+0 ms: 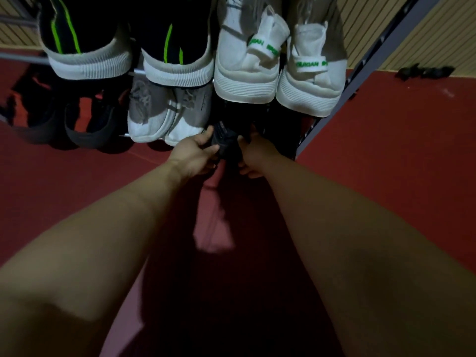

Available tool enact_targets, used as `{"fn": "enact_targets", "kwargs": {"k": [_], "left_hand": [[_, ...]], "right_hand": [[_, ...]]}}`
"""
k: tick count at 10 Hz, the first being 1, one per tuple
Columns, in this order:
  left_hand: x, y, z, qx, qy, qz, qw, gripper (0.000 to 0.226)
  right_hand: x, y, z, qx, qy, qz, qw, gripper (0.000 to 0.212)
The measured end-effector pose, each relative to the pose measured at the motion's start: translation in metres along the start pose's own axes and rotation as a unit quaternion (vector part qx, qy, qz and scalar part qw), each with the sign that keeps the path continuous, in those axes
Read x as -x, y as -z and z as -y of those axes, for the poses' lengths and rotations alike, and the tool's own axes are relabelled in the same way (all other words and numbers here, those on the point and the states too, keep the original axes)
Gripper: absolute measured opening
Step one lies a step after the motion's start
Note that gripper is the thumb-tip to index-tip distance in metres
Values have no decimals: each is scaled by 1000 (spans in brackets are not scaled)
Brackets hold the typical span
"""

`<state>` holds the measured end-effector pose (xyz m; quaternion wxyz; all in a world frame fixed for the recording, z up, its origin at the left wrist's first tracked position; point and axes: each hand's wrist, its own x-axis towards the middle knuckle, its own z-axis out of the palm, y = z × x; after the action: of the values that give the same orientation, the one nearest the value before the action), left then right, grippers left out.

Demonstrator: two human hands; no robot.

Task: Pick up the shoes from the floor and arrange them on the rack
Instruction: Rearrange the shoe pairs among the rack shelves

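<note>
1. Nearest to me, my two bare forearms reach forward and down over the dark red floor, casting a heavy shadow between them.
2. My left hand grips the left side of a black shoe, thumb up along its edge and fingers curled against it.
3. My right hand clasps the same black shoe from the right — its fingers wrap around the far side, so I cannot see their tips.
4. The black shoe sits between both hands at the low front edge of the rack, right of a grey-and-white pair; it is too dark to tell whether it rests on a bar or hangs in my grasp.
5. Just left of it, that pair of grey-and-white sneakers lies side by side on the lower tier, heels toward me.
6. Further left, a pair of dark shoes sits low in shadow — I cannot tell if they are on the rack or the floor.
7. Above, on the upper tier, a pair of black sneakers with green stripes has white soles facing me.
8. Beside them to the right, a pair of white sneakers with green lettering fills the tier up to the rack's slanted grey side frame.
9. Farthest off, a small dark object lies on the floor by the ribbed beige wall.
</note>
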<state>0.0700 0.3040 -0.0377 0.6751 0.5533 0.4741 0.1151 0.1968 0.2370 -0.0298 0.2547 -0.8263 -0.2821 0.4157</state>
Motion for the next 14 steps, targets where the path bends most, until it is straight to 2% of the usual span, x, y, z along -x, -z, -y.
{"fn": "enact_targets", "kwargs": {"k": [1, 2, 3, 5, 7, 8, 9, 11, 12, 13, 14], "left_hand": [[8, 6, -1, -28, -6, 28, 999, 55], [30, 21, 3, -80, -11, 20, 997, 61], [50, 44, 7, -158, -23, 7, 987, 74], [88, 77, -12, -287, -58, -20, 956, 84], [110, 116, -7, -222, -31, -89, 971, 90], [118, 129, 3, -177, -7, -111, 978, 93], [125, 141, 9, -156, 3, -102, 982, 96], [115, 170, -4, -146, -1, -102, 984, 94], [99, 171, -12, -109, -18, -96, 989, 94], [89, 164, -15, -88, -19, -111, 990, 90], [82, 157, -12, -72, -24, -146, 986, 86]], "right_hand": [[12, -5, 5, 17, 3, -27, 999, 51], [28, -22, -4, 67, 28, -12, 997, 67], [50, -38, -11, 22, 37, -6, 999, 84], [86, -50, 16, 26, 32, 17, 999, 87], [117, -53, 59, 101, 26, 31, 994, 84], [124, -65, 74, 90, -2, 38, 995, 81], [131, -75, 89, 24, -36, 54, 998, 76], [100, -100, 102, -111, -53, 36, 992, 68], [66, -107, 109, -184, -53, -3, 981, 75], [22, -114, 108, -214, -57, -24, 975, 91], [1, -120, 111, -219, -27, -26, 975, 75]]}}
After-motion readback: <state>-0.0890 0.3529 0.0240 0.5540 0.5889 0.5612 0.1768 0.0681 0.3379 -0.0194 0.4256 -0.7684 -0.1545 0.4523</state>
